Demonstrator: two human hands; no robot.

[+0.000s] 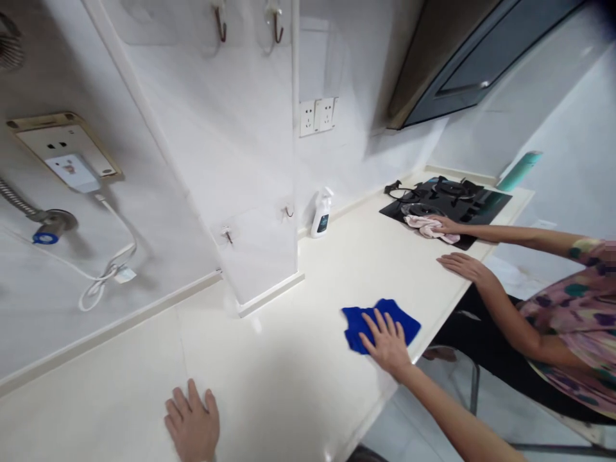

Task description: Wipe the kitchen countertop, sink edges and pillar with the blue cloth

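On the white countertop (283, 366), my right hand (389, 346) lies flat with spread fingers on a blue cloth (353, 327). The palm and fingers press on the cloth from above without wrapping round it, and the cloth's corners spread out past the fingers. My left hand (193, 422) rests palm down on the bare counter at the lower left, fingers stretched out and nothing in them. A white spray bottle (321, 215) stands upright against the back wall, beyond the cloth.
At right, a co-worker's hand (445, 224) presses a pale pink cloth (428, 226) on the black gas hob (462, 205); their other hand (462, 264) rests on the counter edge. A wall column (269, 250) juts over the counter. A range hood (462, 70) hangs above the hob.
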